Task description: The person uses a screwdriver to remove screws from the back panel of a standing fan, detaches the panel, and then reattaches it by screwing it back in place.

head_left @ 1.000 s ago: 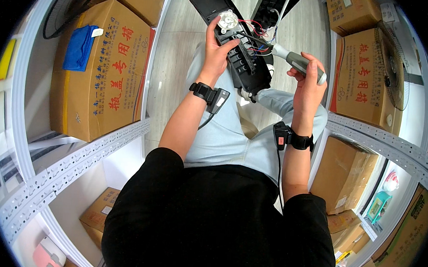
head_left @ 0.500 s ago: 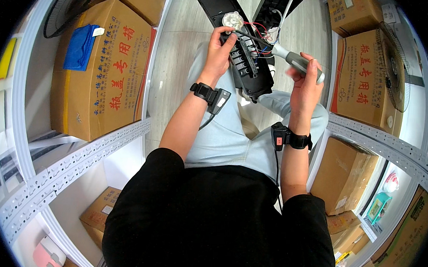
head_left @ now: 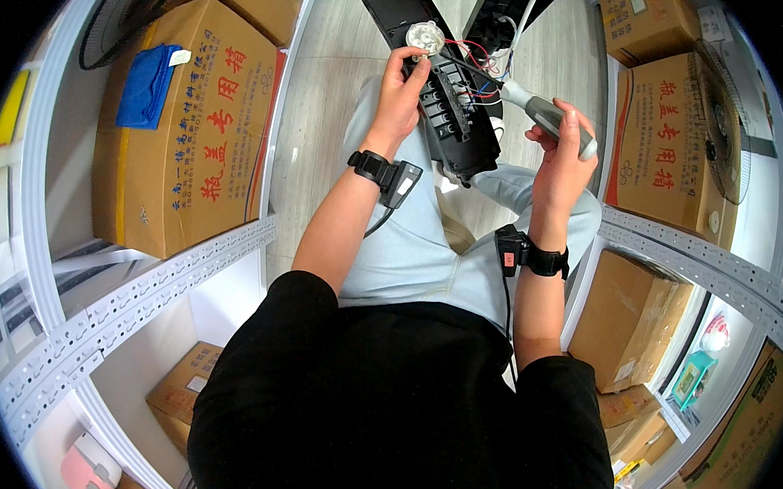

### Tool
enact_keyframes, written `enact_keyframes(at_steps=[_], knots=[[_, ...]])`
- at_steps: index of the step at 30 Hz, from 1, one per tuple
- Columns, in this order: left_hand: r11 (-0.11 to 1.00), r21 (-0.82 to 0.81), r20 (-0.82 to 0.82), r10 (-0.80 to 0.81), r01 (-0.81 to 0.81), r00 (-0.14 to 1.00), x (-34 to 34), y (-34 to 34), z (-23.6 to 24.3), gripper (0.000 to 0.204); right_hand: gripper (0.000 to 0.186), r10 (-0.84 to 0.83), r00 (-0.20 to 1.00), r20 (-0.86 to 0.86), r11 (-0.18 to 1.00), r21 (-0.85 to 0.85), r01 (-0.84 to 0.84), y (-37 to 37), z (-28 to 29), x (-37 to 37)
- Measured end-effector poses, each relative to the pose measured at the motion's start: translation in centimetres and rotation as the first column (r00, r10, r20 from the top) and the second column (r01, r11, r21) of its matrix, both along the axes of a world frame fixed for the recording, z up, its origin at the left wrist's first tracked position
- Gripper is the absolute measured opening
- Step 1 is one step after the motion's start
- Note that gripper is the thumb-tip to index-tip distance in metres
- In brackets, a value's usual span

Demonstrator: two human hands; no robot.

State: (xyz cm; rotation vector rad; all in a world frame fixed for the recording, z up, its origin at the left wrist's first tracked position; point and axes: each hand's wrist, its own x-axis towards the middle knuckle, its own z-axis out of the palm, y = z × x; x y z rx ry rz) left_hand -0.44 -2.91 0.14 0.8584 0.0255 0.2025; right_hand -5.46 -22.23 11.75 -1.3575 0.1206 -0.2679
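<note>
A long black plastic housing (head_left: 472,153), its far end cut off by the upper edge of view, lies open between the seated person's knees. A white round part (head_left: 424,38) sits in it, above a black switch block (head_left: 443,105); thin red, blue and white wires (head_left: 481,53) tangle beside them.

The left hand (head_left: 401,99) is at the housing's left edge, thumb and index fingertip close together just below the round part; I cannot tell whether they pinch anything. The right hand (head_left: 559,160) grips the grey-and-white handle of a screwdriver (head_left: 540,111). Its dark shaft slants toward the left fingertips, where the tip is hard to make out.

To the person's left, a large cardboard carton (head_left: 184,145) carries bold red and smaller blue Chinese characters; a blue cloth (head_left: 147,90) with a white tag hangs over it. To the right, a similar red-lettered carton (head_left: 663,135) is partly hidden by a round fan grille (head_left: 723,129). I make out no brand on the housing.
</note>
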Motion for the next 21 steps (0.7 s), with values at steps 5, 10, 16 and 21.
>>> enact_keyframes(at_steps=[5,10,16,21], knots=[[1.000,0.023,0.010,-0.009,0.009,1.000,0.0,-0.1,-0.1,0.015,0.028,0.029,1.000,0.001,0.999,-0.028,-0.029,0.2,0.6,-0.1],[0.994,0.106,0.038,0.006,-0.010,0.999,0.1,-0.1,-0.1,0.017,0.026,0.025,0.999,-0.022,0.999,-0.040,-0.026,0.7,1.2,-0.1],[0.993,0.118,0.039,0.008,-0.012,0.999,0.1,0.0,-0.2,0.017,0.024,0.045,0.999,-0.002,0.996,-0.079,-0.045,0.8,1.5,-0.3],[0.995,0.097,0.026,0.001,-0.004,1.000,-0.1,-0.2,0.1,0.017,0.023,0.047,0.999,0.012,0.994,-0.095,-0.046,0.8,1.9,-0.3]])
